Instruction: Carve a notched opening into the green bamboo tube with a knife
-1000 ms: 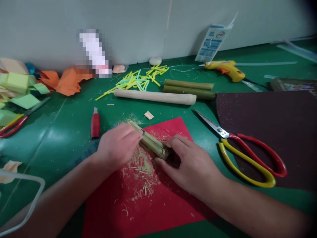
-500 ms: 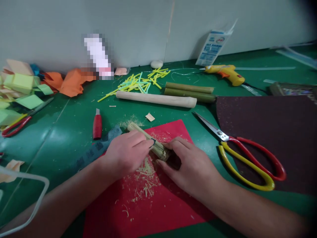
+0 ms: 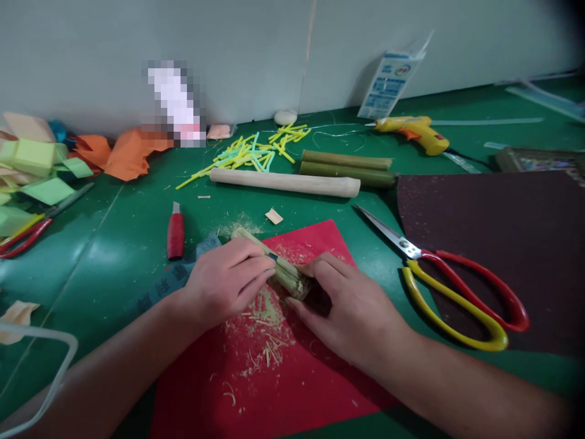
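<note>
A short bamboo piece point(image 3: 287, 273) lies slanted across the top of a red sheet point(image 3: 292, 378). My right hand point(image 3: 351, 311) is closed round its near end and pins it down. My left hand point(image 3: 226, 277) is closed on a small dark blade whose tip shows at my fingertips against the bamboo's scraped side. Pale shavings point(image 3: 262, 329) lie scattered on the red sheet below the bamboo. A strip of blue-grey sandpaper point(image 3: 173, 277) pokes out from under my left wrist.
Red-and-yellow scissors point(image 3: 457, 286) lie right of the sheet, partly on a dark brown sheet point(image 3: 498, 231). A red-handled knife point(image 3: 175, 233), a wooden dowel point(image 3: 283, 181), two green bamboo sticks point(image 3: 347, 167), coloured straw bits point(image 3: 249, 149), a yellow glue gun point(image 3: 415, 131) and paper scraps point(image 3: 41, 171) surround it.
My left hand slid down the bamboo toward my right hand, then drew back slightly, still holding the blade. More sandpaper shows by my left wrist. The right hand kept its grip.
</note>
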The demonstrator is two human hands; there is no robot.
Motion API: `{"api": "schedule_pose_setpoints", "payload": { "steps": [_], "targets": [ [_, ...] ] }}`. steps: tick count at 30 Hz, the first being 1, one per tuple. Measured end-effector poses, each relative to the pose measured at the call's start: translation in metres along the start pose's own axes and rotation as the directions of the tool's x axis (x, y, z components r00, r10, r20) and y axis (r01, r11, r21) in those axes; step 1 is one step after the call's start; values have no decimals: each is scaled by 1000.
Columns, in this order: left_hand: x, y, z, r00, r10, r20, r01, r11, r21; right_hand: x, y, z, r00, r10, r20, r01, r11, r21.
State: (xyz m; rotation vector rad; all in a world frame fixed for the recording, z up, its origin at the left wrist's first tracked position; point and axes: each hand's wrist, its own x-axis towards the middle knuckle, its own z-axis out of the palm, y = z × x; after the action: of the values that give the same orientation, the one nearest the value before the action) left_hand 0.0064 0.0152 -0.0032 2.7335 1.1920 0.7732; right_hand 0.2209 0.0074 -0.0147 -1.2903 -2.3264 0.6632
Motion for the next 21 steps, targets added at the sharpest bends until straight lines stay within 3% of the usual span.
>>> {"api": "schedule_pose_setpoints", "payload": {
  "steps": [6,16,21],
  "targets": [
    [-1,-7,-2,999,-16,-28,17,999,47,0,0,0,1000,-15,-8,15,1000,-7],
    [-6,-31,-19,982,-177,-64,188,950,251,-1,2,-1,1000,-8,4,8,1000,2],
    [-4,-11,-10,998,-55,-12,56,966,253,-1,1,-1,1000,-22,-9,22,1000,-2]
  ]
}}
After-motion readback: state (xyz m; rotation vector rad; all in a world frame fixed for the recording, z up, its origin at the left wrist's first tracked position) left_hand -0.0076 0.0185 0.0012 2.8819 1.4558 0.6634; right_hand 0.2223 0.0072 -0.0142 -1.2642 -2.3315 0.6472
